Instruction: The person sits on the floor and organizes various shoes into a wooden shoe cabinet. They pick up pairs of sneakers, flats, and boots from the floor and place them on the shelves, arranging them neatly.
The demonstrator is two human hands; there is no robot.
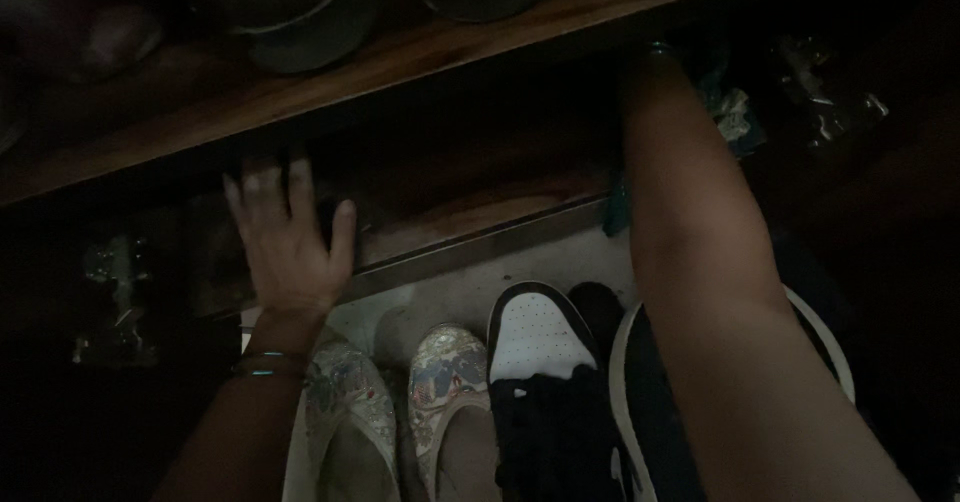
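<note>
The scene is dim. My left hand (285, 237) lies flat with fingers spread on the front edge of a low wooden shelf (480, 202), holding nothing. My right arm (700, 262) reaches up and back under the upper wooden shelf (420, 52). The right hand itself is hidden in the dark behind that shelf. On the pale floor (560, 262) below stand a pair of patterned flat shoes (440, 382) and a black-and-white sneaker (535, 342).
Dark shoes (310, 22) sit on the upper shelf. A second black sneaker with a white sole (640, 392) lies partly under my right arm. Crumpled plastic wrapping (830, 102) shows at the upper right, more plastic (115, 282) at the left.
</note>
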